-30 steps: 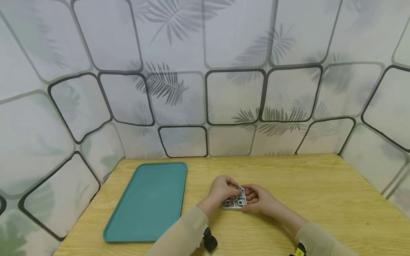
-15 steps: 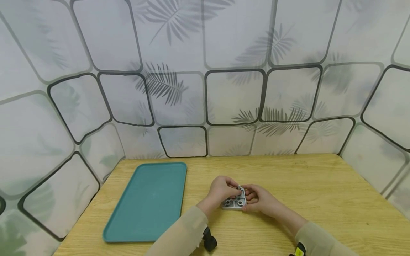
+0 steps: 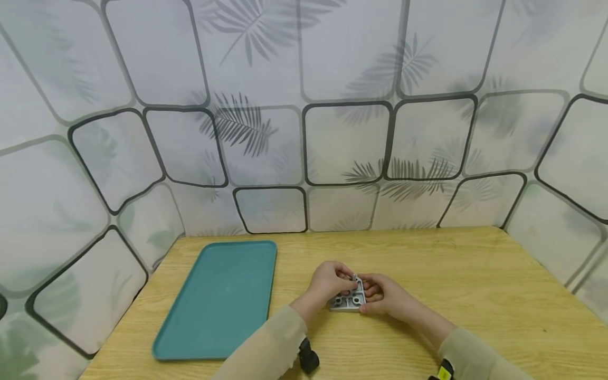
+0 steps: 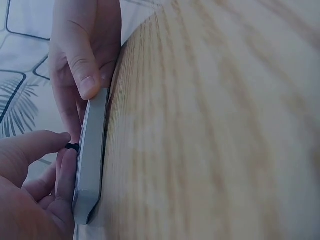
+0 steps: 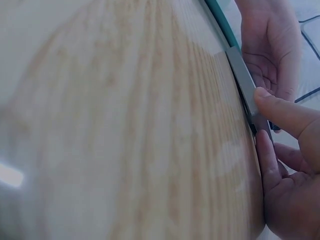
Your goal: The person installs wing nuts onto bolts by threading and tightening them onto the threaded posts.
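A flat silver-grey plate [image 3: 347,307] with raised ribs and round bosses on its upper face lies low over the wooden table. My right hand [image 3: 390,298] holds it by the right side, thumb at the near corner; in the right wrist view the thumb presses one face and a finger lies at the underside. Over the plate's upper face my left hand [image 3: 325,283] pinches a small black piece [image 4: 73,146] between thumb and fingers, right at the surface. Most of that piece is hidden by the fingers, and its kind cannot be told.
A teal rectangular tray [image 3: 223,301] lies on the wooden table [image 3: 475,295] to the left of my hands. Patterned white curtains [image 3: 347,142] stand behind and at both sides. A black wrist camera [image 3: 309,357] hangs under my left sleeve.
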Demonstrator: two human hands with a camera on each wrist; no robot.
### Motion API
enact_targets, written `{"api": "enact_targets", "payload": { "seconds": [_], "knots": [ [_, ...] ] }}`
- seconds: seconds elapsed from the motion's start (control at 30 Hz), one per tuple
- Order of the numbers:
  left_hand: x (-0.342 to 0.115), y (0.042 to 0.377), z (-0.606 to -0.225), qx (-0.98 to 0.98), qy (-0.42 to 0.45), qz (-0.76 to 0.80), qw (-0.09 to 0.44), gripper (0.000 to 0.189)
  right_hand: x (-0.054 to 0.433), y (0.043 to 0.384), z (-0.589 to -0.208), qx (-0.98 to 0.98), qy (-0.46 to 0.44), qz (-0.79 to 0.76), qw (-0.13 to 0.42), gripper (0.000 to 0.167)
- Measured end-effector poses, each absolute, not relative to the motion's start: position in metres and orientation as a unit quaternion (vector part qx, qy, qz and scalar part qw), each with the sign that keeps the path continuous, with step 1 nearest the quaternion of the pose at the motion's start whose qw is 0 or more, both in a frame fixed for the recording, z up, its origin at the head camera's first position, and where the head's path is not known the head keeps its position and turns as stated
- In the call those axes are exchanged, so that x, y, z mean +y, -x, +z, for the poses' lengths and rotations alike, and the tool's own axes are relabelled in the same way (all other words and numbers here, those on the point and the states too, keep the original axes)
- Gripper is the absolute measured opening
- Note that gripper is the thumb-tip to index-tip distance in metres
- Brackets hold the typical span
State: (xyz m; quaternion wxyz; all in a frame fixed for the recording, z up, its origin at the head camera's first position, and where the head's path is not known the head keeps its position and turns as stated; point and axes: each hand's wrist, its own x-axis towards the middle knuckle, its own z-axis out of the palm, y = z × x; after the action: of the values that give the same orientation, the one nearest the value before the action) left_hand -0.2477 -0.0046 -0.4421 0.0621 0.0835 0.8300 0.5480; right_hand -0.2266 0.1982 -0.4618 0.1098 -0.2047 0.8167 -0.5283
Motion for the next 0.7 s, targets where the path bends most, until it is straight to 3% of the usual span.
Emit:
{"api": "enact_targets", "payload": {
  "seconds": [0.47,0.7],
  "knots": [
    [-0.016,0.260,-0.443,0.782,-0.069,0.609,0.115,0.021,0.195,0.232,-0.465,0.804,0.229,-0.540,0.098,0.081],
    [-0.043,0.263,-0.445,0.771,-0.080,0.624,0.104,0.024,0.191,0.231,-0.466,0.807,0.220,-0.539,0.095,0.081]
  ]
}}
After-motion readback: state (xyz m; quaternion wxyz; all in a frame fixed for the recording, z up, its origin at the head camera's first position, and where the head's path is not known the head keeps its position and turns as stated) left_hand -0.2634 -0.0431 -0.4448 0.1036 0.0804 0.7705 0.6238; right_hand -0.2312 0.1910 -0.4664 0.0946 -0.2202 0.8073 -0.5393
